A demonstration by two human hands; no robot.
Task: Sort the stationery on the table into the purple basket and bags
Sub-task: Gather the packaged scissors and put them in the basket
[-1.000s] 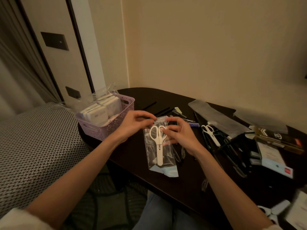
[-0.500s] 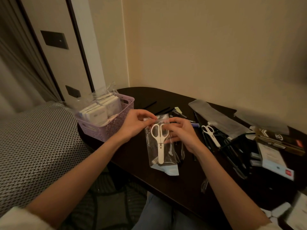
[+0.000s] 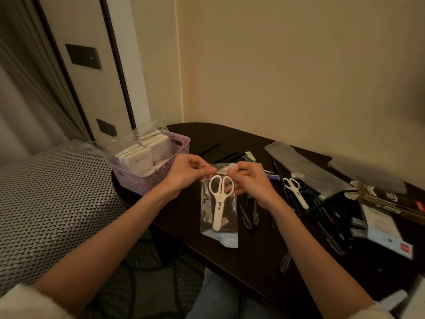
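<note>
Item: scissors [image 3: 219,199], white, inside a clear bag [image 3: 218,210] held upright over the table [image 3: 230,254] edge. Our left hand [image 3: 184,173] and right hand [image 3: 250,178] each pinch the bag's top. Step, as we judge it: sealing the mouth. Next: press it closed, then move it to the basket [image 3: 161,176] just left.

You see white plastic scissors [image 3: 219,201] inside a clear plastic bag [image 3: 218,210] with a pale blue bottom edge, a lilac perforated plastic basket [image 3: 165,173], a dark brown bench [image 3: 230,139], and a black-and-white woven-patterned bed cover [image 3: 53,199].
</note>
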